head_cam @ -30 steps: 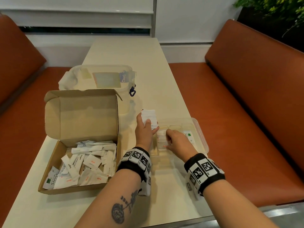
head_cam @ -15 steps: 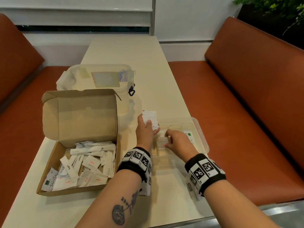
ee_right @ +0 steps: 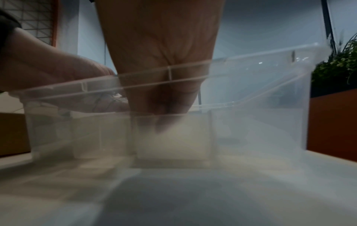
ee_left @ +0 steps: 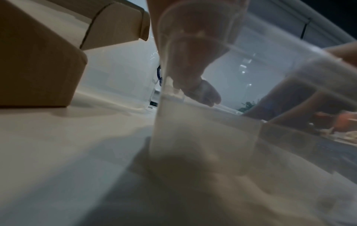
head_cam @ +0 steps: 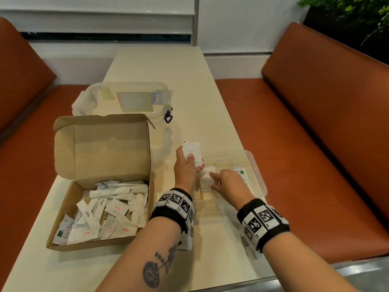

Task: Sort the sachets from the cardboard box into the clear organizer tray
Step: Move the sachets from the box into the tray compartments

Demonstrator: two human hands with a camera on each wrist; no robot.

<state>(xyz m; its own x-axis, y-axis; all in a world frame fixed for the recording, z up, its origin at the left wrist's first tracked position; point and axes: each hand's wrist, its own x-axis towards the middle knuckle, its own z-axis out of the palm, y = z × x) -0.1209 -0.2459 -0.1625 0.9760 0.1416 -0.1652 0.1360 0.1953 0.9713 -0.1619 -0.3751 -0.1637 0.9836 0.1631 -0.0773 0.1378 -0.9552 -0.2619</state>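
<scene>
Sachets (head_cam: 192, 150) gripped by left hand (head_cam: 185, 168) beside tray (head_cam: 257, 175).

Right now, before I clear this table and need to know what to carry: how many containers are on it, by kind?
Cardboard box: 1
Clear tray: 1
Lidded tub: 1
Total: 3

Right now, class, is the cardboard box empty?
No: in the head view the cardboard box is open and a pile of white sachets lies in it.
</scene>
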